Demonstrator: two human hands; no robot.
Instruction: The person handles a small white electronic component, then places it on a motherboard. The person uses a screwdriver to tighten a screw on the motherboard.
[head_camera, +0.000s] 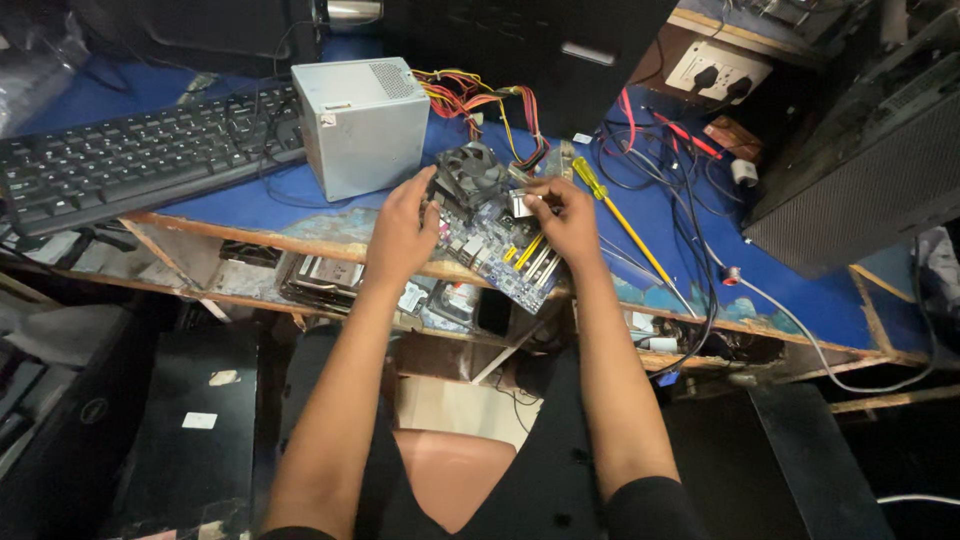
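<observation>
At frame centre a motherboard (500, 245) lies on the desk (800, 290), overhanging its front edge. The left hand (402, 235) rests on its left side, the right hand (565, 215) on its right. A fan (470, 170) sits on the board's upper end. A power supply (360, 125) stands just upper left, with a keyboard (130, 160) further left. A screwdriver (620, 222) lies right of the right hand, cables (690, 200) beyond. Drives (325, 280) lie on the shelf below the desk edge.
</observation>
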